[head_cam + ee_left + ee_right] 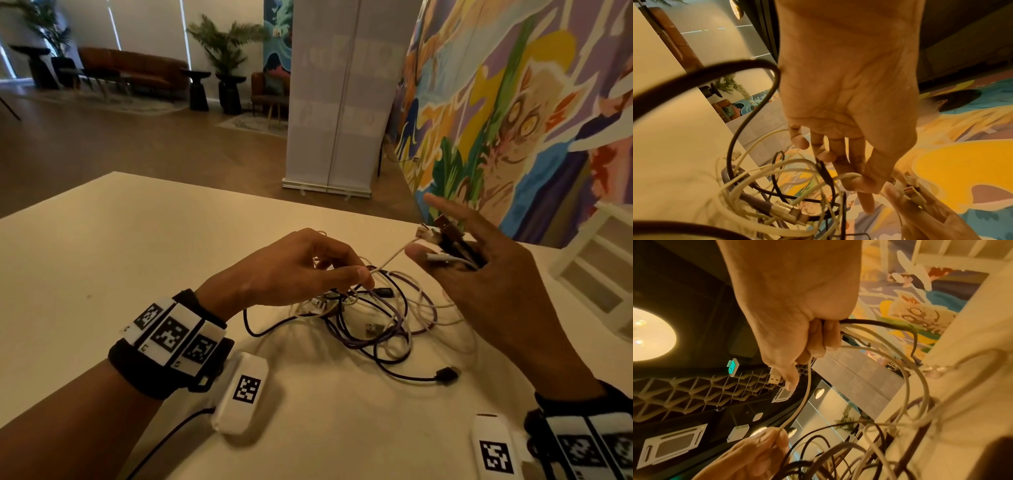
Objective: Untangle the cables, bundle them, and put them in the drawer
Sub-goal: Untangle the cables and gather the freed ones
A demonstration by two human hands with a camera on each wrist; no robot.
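A tangle of white, purple and black cables (370, 325) lies on the white table (137, 257) between my hands. My left hand (366, 275) pinches a white cable (394, 257) between thumb and forefinger just above the heap. That cable runs taut up and right to my right hand (442, 246), which holds several plug ends (445, 236) bunched between its fingers, forefinger stretched out. In the left wrist view the left hand (859, 180) pinches the white cable (846, 176) over the tangle (777, 194). In the right wrist view the right hand (813, 344) clasps several cables, and a USB plug (774, 378) sticks out.
A white drawer unit (596, 274) stands at the table's right edge. A black plug (445, 373) trails toward me from the heap. White marker-tagged camera units (245, 390) hang under both wrists. A roll-up banner (335, 102) and a painted wall (513, 120) stand behind the table.
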